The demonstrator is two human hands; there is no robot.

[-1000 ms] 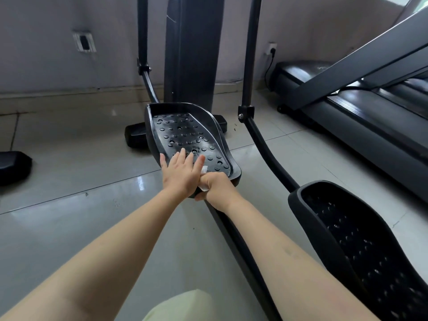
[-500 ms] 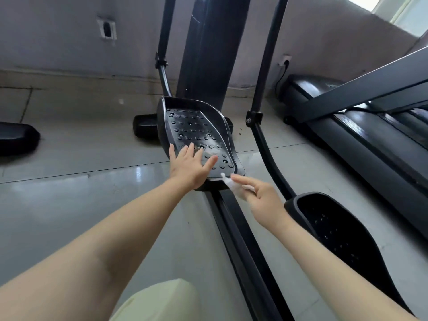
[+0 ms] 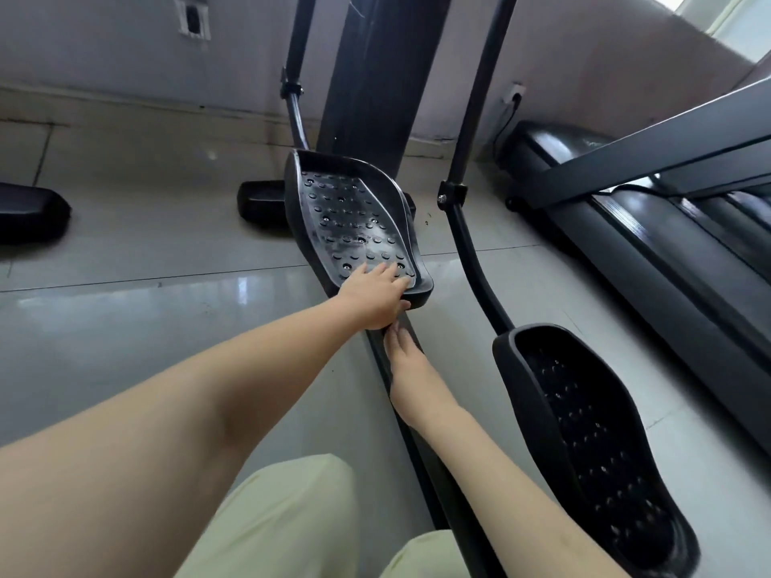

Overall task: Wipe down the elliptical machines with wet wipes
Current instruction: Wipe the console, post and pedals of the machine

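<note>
Grip state: left grip [image 3: 375, 294] flat, fingers straight, pressing the near end of the left pedal [image 3: 350, 219]. The right grip [image 3: 406, 369] is just beneath, fingers stretched along the pedal rail [image 3: 417, 448], which runs away from the person. Wet wipe unseen, likely under the right palm; the stroke should follow the rail's length.

The far pedal [image 3: 350, 219] and near pedal [image 3: 592, 444] are black, patterned with rows of round studs. The floor tiles [image 3: 125, 319] are glossy pale grey with dark seams. The trousers [image 3: 283, 519] are pale yellow-green.
</note>
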